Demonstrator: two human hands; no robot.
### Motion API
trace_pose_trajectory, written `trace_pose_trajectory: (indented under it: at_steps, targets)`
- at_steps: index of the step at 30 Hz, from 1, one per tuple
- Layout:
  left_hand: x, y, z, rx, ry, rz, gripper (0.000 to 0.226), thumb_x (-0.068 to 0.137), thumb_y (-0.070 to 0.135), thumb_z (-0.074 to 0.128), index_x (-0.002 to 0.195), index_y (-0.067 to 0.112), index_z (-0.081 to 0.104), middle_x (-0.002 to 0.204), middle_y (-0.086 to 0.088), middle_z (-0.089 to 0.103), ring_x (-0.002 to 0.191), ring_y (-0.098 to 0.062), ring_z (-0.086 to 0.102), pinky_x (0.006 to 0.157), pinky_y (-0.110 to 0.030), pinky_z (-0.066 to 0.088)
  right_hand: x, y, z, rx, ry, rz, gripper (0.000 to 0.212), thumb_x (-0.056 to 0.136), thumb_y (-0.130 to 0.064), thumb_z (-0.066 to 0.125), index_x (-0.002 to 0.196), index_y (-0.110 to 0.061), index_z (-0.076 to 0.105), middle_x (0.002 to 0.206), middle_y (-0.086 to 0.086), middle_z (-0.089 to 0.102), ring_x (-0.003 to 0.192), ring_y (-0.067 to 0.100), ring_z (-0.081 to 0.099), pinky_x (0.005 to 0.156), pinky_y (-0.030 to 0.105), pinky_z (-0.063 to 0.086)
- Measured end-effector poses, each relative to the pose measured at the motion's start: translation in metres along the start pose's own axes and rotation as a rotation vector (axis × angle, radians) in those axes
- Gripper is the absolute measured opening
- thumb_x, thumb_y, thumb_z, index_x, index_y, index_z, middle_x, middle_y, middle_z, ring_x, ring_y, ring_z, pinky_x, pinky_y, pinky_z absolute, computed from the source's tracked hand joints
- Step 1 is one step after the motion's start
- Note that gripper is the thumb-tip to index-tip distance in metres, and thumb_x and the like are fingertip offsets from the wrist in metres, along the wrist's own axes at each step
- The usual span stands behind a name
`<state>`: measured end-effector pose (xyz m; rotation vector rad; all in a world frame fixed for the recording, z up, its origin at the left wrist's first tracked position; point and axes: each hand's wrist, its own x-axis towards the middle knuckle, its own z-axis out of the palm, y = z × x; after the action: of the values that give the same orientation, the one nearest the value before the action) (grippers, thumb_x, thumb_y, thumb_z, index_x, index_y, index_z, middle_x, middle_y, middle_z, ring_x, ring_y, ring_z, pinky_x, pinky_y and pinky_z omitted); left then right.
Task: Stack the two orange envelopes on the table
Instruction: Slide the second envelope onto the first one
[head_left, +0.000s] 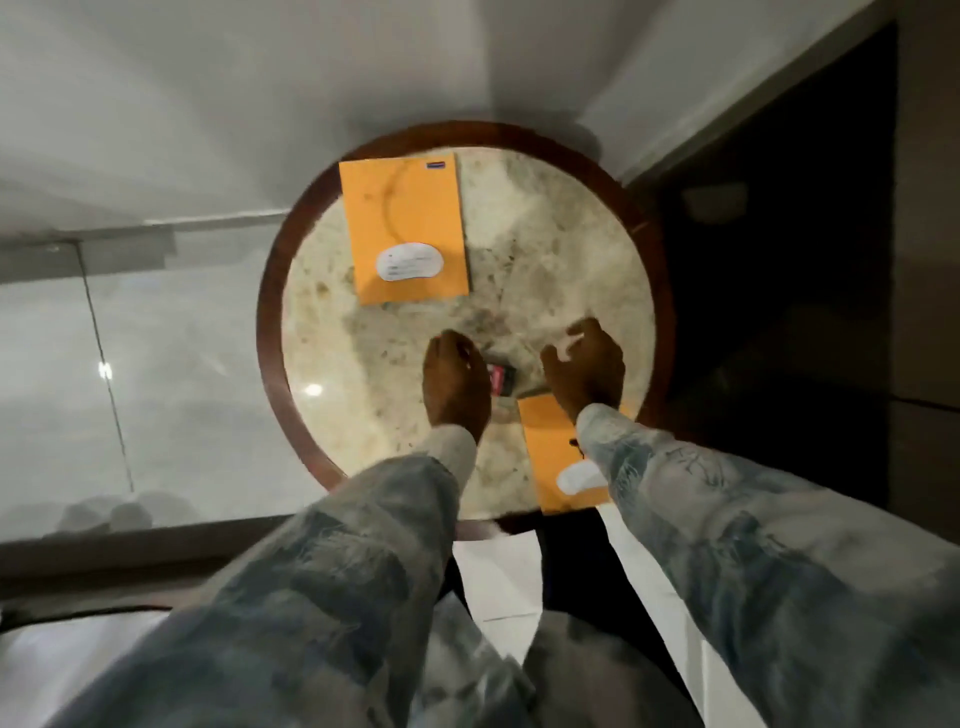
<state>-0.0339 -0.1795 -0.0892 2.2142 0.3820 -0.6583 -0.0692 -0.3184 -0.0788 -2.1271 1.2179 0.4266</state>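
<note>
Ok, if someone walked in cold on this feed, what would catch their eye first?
Probably the large orange envelope lying flat at the far side of the round marble table, its white label facing up. Next, the second orange envelope at the near edge, partly hidden under the right sleeve. Between them, the left hand and right hand hover over a small dark object.

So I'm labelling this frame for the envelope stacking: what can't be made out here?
Head view only:
- Near orange envelope: its right part is hidden under the right hand and sleeve.
- Small dark object between the hands: blurred, unidentifiable.
- Far orange envelope: label text too small.
- Left hand: motion-blurred, contact unclear.
</note>
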Motion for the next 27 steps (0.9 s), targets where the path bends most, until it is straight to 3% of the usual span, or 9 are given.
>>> trace_pose_trajectory:
  at_steps: [3, 6, 8, 13, 20, 24, 27]
  targets:
    - [-0.059, -0.021, 0.042, 0.008, -0.124, -0.164, 0.023, 0.101, 0.013, 0.054, 0.115, -0.002, 0.066, 0.121, -0.026, 0.069, 0.112, -0.043, 0.064, 0.094, -0.050, 0.054, -0.024, 0.064, -0.005, -0.075, 0.050, 0.139, 0.045, 0.080, -0.030, 0.073, 0.120, -0.013, 0.060, 0.124, 0.013, 0.065, 0.111, 0.036, 0.065, 0.088, 0.041, 0.055]
    - [-0.096, -0.045, 0.080, 0.099, -0.215, -0.288, 0.029, 0.101, 0.013, 0.055, 0.123, -0.006, 0.058, 0.129, -0.029, 0.060, 0.120, -0.045, 0.058, 0.098, -0.050, 0.048, -0.034, 0.121, 0.002, -0.085, 0.000, 0.338, 0.069, 0.081, -0.032, 0.075, 0.140, -0.008, 0.047, 0.140, 0.019, 0.053, 0.126, 0.041, 0.057, 0.100, 0.046, 0.051]
    - [-0.110, -0.052, 0.097, 0.106, -0.214, -0.337, 0.035, 0.102, 0.017, 0.057, 0.127, -0.007, 0.053, 0.134, -0.029, 0.057, 0.123, -0.046, 0.056, 0.097, -0.049, 0.044, -0.038, 0.145, 0.008, -0.073, -0.036, 0.404, 0.069, 0.081, -0.032, 0.077, 0.137, -0.005, 0.047, 0.138, 0.021, 0.051, 0.124, 0.046, 0.056, 0.100, 0.050, 0.050]
    - [-0.116, -0.048, 0.109, 0.104, -0.168, -0.377, 0.041, 0.100, 0.027, 0.059, 0.129, -0.001, 0.052, 0.136, -0.024, 0.054, 0.125, -0.045, 0.056, 0.104, -0.054, 0.048, -0.041, 0.161, 0.004, -0.097, -0.070, 0.346, 0.062, 0.083, -0.041, 0.076, 0.131, -0.009, 0.052, 0.133, 0.017, 0.057, 0.118, 0.042, 0.061, 0.098, 0.048, 0.053]
    - [-0.097, -0.001, 0.073, -0.034, -0.085, -0.119, 0.033, 0.103, 0.028, 0.056, 0.124, 0.004, 0.050, 0.130, -0.019, 0.056, 0.114, -0.041, 0.062, 0.098, -0.055, 0.057, -0.039, 0.109, -0.032, 0.068, -0.011, 0.262, 0.055, 0.082, -0.048, 0.074, 0.123, -0.015, 0.060, 0.126, 0.011, 0.062, 0.111, 0.035, 0.066, 0.095, 0.048, 0.058]
    - [-0.029, 0.027, 0.030, -0.074, 0.037, -0.005, 0.030, 0.102, 0.029, 0.057, 0.122, 0.007, 0.052, 0.127, -0.018, 0.059, 0.114, -0.040, 0.062, 0.099, -0.056, 0.056, -0.008, 0.033, -0.017, 0.156, 0.053, 0.130, 0.050, 0.081, -0.044, 0.077, 0.118, -0.013, 0.064, 0.122, 0.012, 0.065, 0.108, 0.033, 0.065, 0.084, 0.034, 0.051]
    - [0.036, 0.031, -0.008, -0.089, 0.146, 0.046, 0.033, 0.102, 0.025, 0.058, 0.123, 0.000, 0.054, 0.126, -0.023, 0.059, 0.117, -0.043, 0.060, 0.101, -0.056, 0.051, 0.022, -0.030, 0.012, 0.200, 0.009, 0.040, 0.042, 0.084, -0.036, 0.076, 0.114, -0.008, 0.067, 0.122, 0.016, 0.063, 0.111, 0.036, 0.062, 0.089, 0.039, 0.052]
